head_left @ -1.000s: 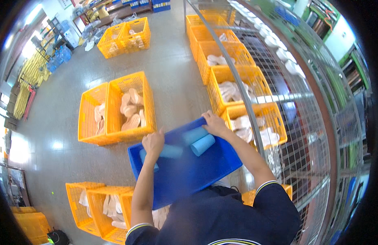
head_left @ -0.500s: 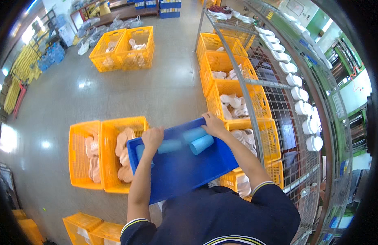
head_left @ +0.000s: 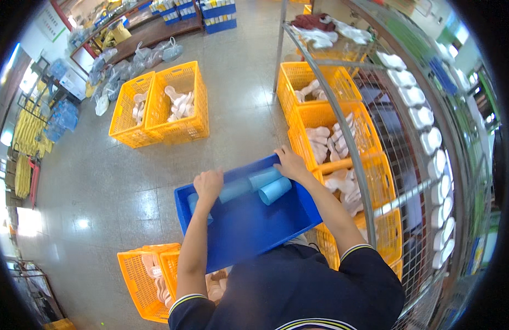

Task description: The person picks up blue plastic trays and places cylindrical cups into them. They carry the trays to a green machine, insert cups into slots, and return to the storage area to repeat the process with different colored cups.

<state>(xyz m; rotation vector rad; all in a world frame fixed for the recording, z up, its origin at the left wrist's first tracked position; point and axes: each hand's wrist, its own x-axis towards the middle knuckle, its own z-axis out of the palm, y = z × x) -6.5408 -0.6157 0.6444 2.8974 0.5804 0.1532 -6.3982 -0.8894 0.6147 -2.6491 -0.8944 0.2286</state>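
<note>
I am holding the bin (head_left: 284, 223), left hand (head_left: 209, 186) and right hand (head_left: 291, 166) curled tightly over its rim, likely mid-carry, next requiring levelness.

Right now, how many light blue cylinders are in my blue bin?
4 visible: a left cylinder, partly behind your left forearm; a middle cylinder; a rear right cylinder near your right hand; and a front right cylinder. Your left forearm may hide more.

From way over here I've got both arms (head_left: 192, 258) reaching out front, angled inward: left hand (head_left: 208, 186) curled in a grip, right hand (head_left: 290, 165) slightly farther forward, fingers (head_left: 282, 153) hooked too.
</note>
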